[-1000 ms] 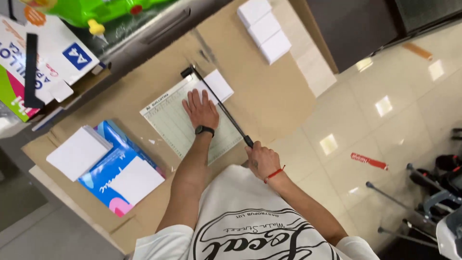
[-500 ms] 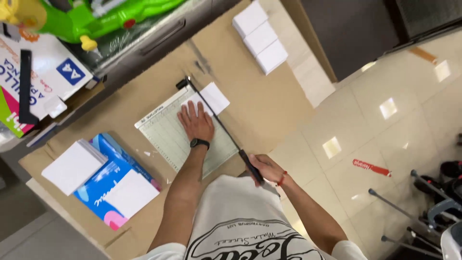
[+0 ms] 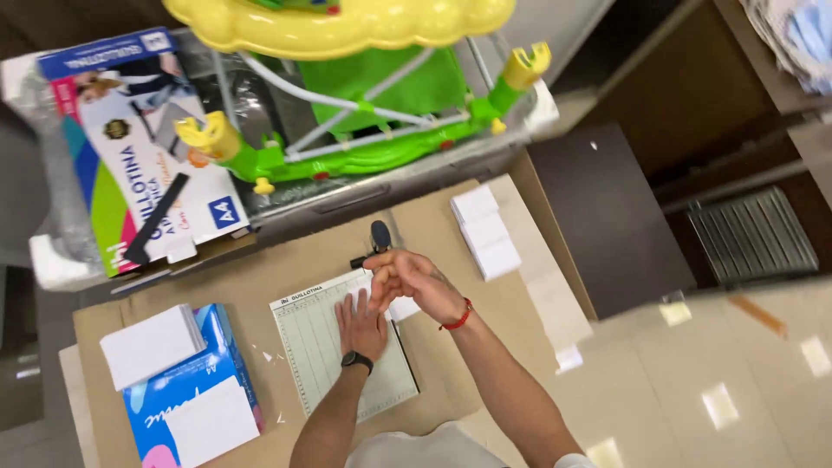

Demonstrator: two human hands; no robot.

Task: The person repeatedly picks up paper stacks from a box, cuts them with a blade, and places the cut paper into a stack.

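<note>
Pale green and ruled with a grid, the bed of the paper guillotine (image 3: 342, 347) lies flat on a brown cardboard-coloured tabletop (image 3: 303, 260), just in front of the person. The left hand (image 3: 360, 324) rests palm down on the bed, fingers spread and pressing flat — it grips nothing, and a black watch (image 3: 356, 360) sits at its wrist. The right hand (image 3: 414, 282) hovers above and slightly beyond the left, fingers curled loosely toward the black knob of the cutter arm's handle (image 3: 380, 235); whether it truly touches the handle cannot be told, as the fingers are blurred. A red cord bracelet (image 3: 458, 317) circles that wrist. A small white sheet (image 3: 404, 307) peeks out beneath the right hand, at the bed's right edge.

To the right, well apart from the hands, a row of white paper stacks (image 3: 485, 230) runs along the table. At the left, a blue ream of paper (image 3: 191, 390) lies with another white stack (image 3: 149, 345) on top of it. Beyond the table stand the guillotine's printed box (image 3: 130, 156) and a green-and-yellow plastic toy (image 3: 364, 87).
</note>
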